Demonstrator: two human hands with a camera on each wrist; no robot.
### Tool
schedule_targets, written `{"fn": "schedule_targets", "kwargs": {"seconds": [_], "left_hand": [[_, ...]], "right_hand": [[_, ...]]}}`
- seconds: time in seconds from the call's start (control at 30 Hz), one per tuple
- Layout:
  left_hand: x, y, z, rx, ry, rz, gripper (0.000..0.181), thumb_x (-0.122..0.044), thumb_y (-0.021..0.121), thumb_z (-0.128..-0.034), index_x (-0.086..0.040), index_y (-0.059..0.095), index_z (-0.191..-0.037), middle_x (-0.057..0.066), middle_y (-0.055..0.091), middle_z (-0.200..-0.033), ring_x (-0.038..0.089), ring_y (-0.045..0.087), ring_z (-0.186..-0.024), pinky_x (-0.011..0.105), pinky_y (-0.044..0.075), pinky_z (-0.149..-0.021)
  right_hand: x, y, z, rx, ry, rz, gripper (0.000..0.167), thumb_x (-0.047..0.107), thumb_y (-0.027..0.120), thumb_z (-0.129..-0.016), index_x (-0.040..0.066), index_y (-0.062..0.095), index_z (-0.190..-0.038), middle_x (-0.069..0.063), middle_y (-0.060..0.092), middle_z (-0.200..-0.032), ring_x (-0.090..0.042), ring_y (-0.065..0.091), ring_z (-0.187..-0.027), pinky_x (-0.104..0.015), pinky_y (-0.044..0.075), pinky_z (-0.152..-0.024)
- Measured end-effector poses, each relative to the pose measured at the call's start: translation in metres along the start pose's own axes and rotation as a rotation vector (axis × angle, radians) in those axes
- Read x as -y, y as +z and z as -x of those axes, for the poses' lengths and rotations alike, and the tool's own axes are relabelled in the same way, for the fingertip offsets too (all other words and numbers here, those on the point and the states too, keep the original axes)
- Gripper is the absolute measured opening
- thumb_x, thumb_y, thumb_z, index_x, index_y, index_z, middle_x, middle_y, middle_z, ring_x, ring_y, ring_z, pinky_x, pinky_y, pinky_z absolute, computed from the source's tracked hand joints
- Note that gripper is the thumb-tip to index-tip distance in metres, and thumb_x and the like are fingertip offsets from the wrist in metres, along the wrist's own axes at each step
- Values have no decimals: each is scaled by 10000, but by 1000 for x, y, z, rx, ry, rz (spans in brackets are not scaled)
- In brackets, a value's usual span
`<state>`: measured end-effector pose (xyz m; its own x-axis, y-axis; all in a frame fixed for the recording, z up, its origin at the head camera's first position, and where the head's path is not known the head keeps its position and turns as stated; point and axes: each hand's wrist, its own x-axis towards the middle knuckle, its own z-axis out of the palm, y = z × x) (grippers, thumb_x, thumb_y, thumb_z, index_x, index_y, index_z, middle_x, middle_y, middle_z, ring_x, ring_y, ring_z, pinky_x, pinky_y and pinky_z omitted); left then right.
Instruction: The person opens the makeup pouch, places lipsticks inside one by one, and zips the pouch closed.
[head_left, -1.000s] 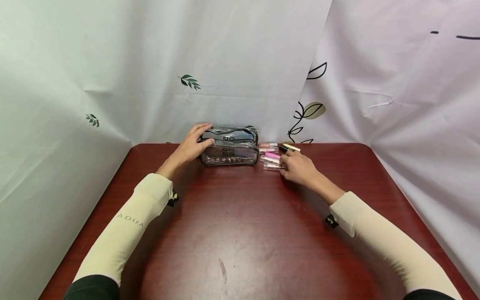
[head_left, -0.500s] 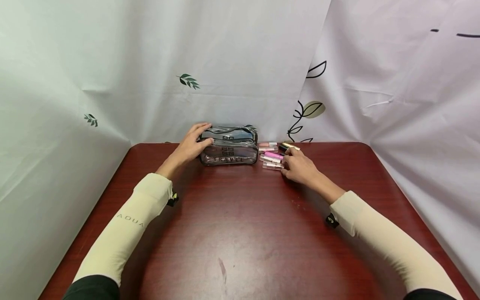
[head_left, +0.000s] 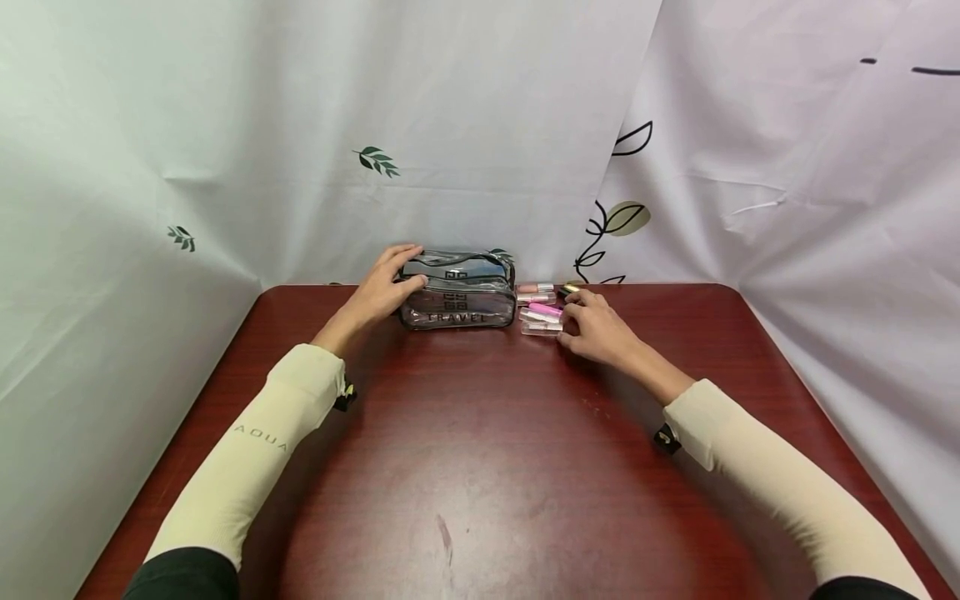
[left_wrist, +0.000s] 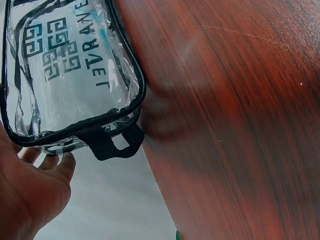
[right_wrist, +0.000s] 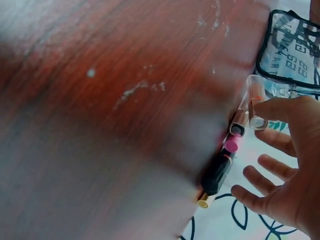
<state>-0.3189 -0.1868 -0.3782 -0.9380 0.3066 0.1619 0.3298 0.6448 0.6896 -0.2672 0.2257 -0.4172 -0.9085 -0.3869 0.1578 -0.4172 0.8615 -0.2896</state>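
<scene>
My left hand (head_left: 381, 290) holds the left end of a clear, black-trimmed travel pouch (head_left: 459, 310), thumb in front and fingers behind the top edge. The pouch stands upright; its black end tab (left_wrist: 107, 142) shows in the left wrist view. To the pouch's right my right hand (head_left: 597, 332) pinches the end of a clear lipstick tube (right_wrist: 256, 92) between thumb and index finger; the other fingers are spread loosely. Beyond lie several more cosmetic tubes, among them a pink-capped tube (head_left: 546, 309) and a black tube with a gold end (right_wrist: 216, 172).
The tubes lie in a cluster close to the back edge of the dark red wooden table (head_left: 480, 450). A white curtain (head_left: 480, 125) with leaf prints hangs right behind that edge and along both sides.
My right hand has shifted slightly, and the front clear lipstick tube has moved a little left, lying straighter beside the others. My left hand and the pouch stay in place.
</scene>
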Motion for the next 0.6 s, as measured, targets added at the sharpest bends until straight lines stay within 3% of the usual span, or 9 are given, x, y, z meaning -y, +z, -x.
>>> {"fn": "schedule_targets", "kwargs": {"seconds": [0.37,0.6], "left_hand": [[1,0,-1,5,2,1,729,-358,614,-1112,-134,399,-1771,105,310,-1849,386,254,-1739,686,262,-1378],[2,0,-2,2,11,10,734,-343,618,-1107,-119,396,-1770,119,310,-1847,389,257,-1737,680,253,-1384]], "right_hand": [[5,-6,-3,-70,-45,-85,213,154,793,-944,19,792,-1109,-260,665,-1426,-514,605,-1364,-608,507,-1165],[8,-7,-5,-93,-66,-120,243,143,793,-949,11,779,-1153,-219,739,-1264,-430,700,-1175,-582,570,-1059]]}}
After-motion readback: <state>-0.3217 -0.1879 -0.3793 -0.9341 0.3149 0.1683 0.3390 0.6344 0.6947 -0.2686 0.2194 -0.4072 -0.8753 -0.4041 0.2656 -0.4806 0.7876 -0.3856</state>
